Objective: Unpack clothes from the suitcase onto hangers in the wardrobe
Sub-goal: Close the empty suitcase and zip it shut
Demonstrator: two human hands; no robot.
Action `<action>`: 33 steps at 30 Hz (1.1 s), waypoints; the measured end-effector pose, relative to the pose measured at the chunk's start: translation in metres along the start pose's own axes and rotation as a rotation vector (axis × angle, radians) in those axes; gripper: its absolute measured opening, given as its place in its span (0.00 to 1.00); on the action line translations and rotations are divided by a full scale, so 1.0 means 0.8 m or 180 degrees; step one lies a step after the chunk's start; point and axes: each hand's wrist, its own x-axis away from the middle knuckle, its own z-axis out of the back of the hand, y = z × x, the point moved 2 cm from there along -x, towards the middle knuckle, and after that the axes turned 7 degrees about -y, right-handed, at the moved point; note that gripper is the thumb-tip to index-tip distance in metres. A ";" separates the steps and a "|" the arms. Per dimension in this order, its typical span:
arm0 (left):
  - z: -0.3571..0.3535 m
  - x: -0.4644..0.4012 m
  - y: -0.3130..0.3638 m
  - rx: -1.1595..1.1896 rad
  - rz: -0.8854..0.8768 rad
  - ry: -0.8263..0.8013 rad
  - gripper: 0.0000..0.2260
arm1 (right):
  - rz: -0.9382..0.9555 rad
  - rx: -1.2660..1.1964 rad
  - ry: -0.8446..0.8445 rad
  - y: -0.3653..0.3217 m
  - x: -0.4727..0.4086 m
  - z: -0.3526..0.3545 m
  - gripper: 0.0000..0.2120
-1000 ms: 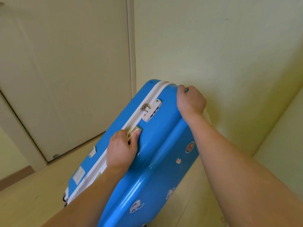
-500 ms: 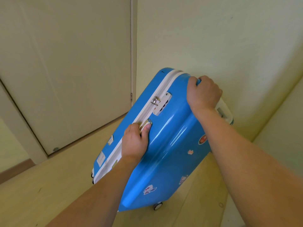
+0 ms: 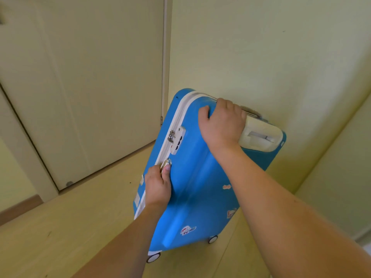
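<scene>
**Blue suitcase upright, both hands on it**

Suitcase (image 3: 200, 177) is standing on the wooden floor (image 3: 80, 227), closed, leaning slightly, close to the pale wall (image 3: 261, 57) and right of a closed door (image 3: 90, 87). Two wheels (image 3: 153, 257) are showing at its base.

Left hand (image 3: 157, 187) is gripping the side handle (image 3: 165, 164) along the white zip seam, fingers curled round it, thumb lying on the blue shell. That grip is clamped on the handle.

Right hand (image 3: 220, 123) is holding the top edge of the case, fingers curled over it, thumb on the front face, just beside the cream pull-handle housing (image 3: 259, 135). Grip clamped on the case's top.

Combination lock (image 3: 176, 139) is sitting on the seam between the two hands. Small stickers (image 3: 187, 230) are dotting the shell's front.
</scene>
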 end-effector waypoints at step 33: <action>0.039 -0.025 -0.048 0.0342 0.1209 0.0460 0.19 | 0.1255 -0.0085 -0.0629 -0.050 0.074 -0.047 0.24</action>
